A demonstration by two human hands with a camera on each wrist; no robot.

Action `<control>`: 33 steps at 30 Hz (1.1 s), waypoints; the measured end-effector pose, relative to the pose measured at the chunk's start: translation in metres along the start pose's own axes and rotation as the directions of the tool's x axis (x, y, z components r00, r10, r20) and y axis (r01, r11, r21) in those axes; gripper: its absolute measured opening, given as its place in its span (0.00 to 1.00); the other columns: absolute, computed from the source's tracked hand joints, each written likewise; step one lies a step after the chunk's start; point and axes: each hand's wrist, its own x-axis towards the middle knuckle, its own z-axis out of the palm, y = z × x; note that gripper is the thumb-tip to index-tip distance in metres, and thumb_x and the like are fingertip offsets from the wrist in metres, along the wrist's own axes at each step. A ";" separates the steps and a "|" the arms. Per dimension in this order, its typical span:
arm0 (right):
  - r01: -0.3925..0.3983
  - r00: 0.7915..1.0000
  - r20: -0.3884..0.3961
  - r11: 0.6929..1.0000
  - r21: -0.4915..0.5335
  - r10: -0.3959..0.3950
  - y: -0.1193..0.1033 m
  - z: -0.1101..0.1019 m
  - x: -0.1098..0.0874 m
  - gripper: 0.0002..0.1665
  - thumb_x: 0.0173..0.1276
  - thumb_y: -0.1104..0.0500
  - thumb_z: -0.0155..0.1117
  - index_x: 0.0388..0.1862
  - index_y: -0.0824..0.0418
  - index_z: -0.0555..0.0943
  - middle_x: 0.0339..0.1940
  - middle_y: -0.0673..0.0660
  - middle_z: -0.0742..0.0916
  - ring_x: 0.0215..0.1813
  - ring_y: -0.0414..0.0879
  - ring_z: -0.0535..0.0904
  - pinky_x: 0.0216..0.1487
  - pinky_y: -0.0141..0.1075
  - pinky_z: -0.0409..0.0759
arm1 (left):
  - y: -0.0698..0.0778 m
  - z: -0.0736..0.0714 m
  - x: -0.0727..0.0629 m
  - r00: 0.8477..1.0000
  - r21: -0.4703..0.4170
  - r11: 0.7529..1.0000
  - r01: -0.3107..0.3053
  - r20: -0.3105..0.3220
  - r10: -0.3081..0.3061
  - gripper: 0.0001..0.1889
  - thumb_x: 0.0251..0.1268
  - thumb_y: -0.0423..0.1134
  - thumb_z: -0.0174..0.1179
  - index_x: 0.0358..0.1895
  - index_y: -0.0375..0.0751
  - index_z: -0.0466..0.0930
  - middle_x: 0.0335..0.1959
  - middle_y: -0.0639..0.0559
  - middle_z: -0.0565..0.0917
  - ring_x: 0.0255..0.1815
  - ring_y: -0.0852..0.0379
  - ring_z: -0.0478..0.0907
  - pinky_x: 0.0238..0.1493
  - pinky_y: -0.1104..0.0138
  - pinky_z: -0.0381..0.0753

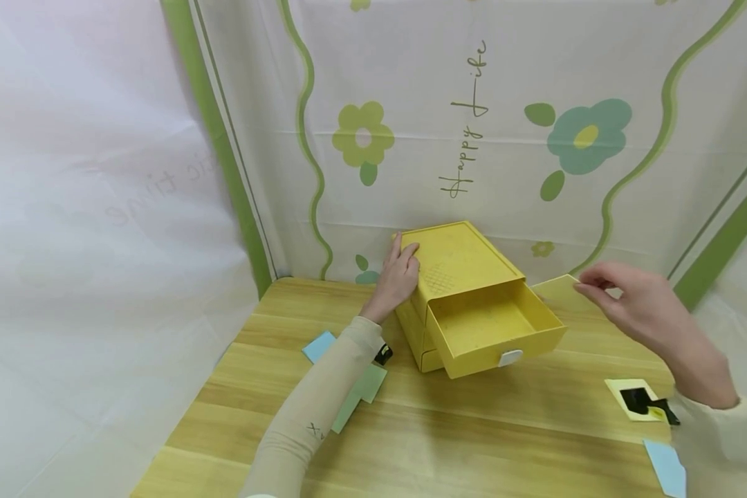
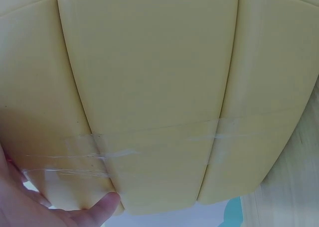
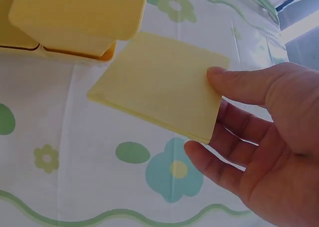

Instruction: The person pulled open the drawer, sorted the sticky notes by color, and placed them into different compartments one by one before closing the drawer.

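Observation:
A yellow drawer box (image 1: pixel 463 252) stands at the back of the table with its top drawer (image 1: pixel 492 318) pulled out; the visible drawer floor is bare. My left hand (image 1: pixel 400 273) grips the box's rear left edge, fingers over the top. In the left wrist view its thumb (image 2: pixel 104 207) presses near a seam on the taped side wall. To the right of the drawer, my right hand (image 1: pixel 629 297) pinches a pale yellow square of paper (image 3: pixel 159 85) by one edge between thumb and fingers. Its lower edge shows more than one layer.
Blue paper (image 1: pixel 319 346), green paper (image 1: pixel 361 394) and a black clip (image 1: pixel 383 354) lie beside my left forearm. On the right are a yellow paper (image 1: pixel 619 391) with a black clip and a blue paper (image 1: pixel 666 467). A flowered curtain (image 1: pixel 411 83) hangs close behind the box.

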 end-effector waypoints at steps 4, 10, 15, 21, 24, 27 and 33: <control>0.050 0.998 -0.025 0.999 0.021 -0.050 -0.005 0.002 0.001 0.19 0.43 0.76 0.76 0.30 0.57 0.84 0.27 0.44 0.85 0.33 0.19 0.70 0.38 0.15 0.70 | 0.000 0.000 0.000 1.000 -0.005 1.000 0.000 -0.002 0.000 0.30 0.74 0.48 0.26 0.73 0.48 0.64 0.82 0.50 0.37 0.81 0.41 0.45 0.77 0.46 0.50; 0.145 0.987 -0.078 0.988 0.052 -0.141 -0.007 0.010 0.002 0.08 0.66 0.54 0.67 0.30 0.56 0.85 0.28 0.45 0.85 0.34 0.24 0.72 0.36 0.17 0.72 | 0.000 0.001 0.001 1.000 -0.001 1.000 0.000 -0.007 0.000 0.30 0.74 0.47 0.26 0.73 0.48 0.64 0.82 0.51 0.37 0.81 0.40 0.46 0.77 0.45 0.51; 0.190 0.975 -0.123 0.981 0.040 -0.184 -0.013 0.017 0.004 0.31 0.71 0.34 0.49 0.28 0.56 0.85 0.27 0.46 0.86 0.33 0.31 0.74 0.35 0.20 0.72 | 0.000 0.002 0.000 1.000 -0.001 1.000 0.002 -0.010 -0.002 0.29 0.75 0.47 0.27 0.73 0.48 0.64 0.82 0.52 0.38 0.81 0.42 0.45 0.77 0.46 0.51; 0.230 0.970 -0.107 0.969 0.091 -0.220 -0.026 0.024 0.010 0.29 0.73 0.37 0.50 0.29 0.57 0.85 0.26 0.46 0.86 0.32 0.36 0.76 0.37 0.25 0.72 | 0.000 0.001 -0.001 1.000 0.003 1.000 0.005 -0.007 -0.005 0.29 0.75 0.46 0.27 0.74 0.48 0.63 0.82 0.52 0.37 0.82 0.44 0.43 0.78 0.47 0.50; 0.256 0.965 -0.083 0.960 0.112 -0.247 -0.033 0.030 0.012 0.26 0.73 0.39 0.52 0.30 0.57 0.85 0.27 0.46 0.86 0.32 0.35 0.77 0.37 0.25 0.73 | 0.000 0.000 -0.002 1.000 0.005 1.000 0.010 -0.006 -0.010 0.29 0.75 0.46 0.27 0.74 0.48 0.63 0.82 0.53 0.37 0.82 0.45 0.42 0.78 0.48 0.49; 0.263 0.965 -0.062 0.955 0.135 -0.257 -0.039 0.038 0.012 0.26 0.74 0.39 0.51 0.30 0.56 0.84 0.27 0.44 0.85 0.32 0.34 0.77 0.37 0.23 0.74 | 0.000 -0.001 -0.003 1.000 0.003 1.000 0.010 -0.006 -0.010 0.29 0.75 0.47 0.27 0.74 0.48 0.63 0.82 0.53 0.37 0.82 0.46 0.41 0.78 0.48 0.49; 0.258 0.966 -0.053 0.954 0.153 -0.253 -0.046 0.049 0.012 0.29 0.74 0.38 0.47 0.29 0.56 0.83 0.27 0.43 0.83 0.32 0.32 0.76 0.33 0.24 0.74 | 0.001 0.000 -0.003 1.000 -0.010 1.000 0.004 0.000 -0.004 0.29 0.75 0.47 0.27 0.74 0.48 0.63 0.82 0.52 0.37 0.82 0.44 0.41 0.78 0.46 0.49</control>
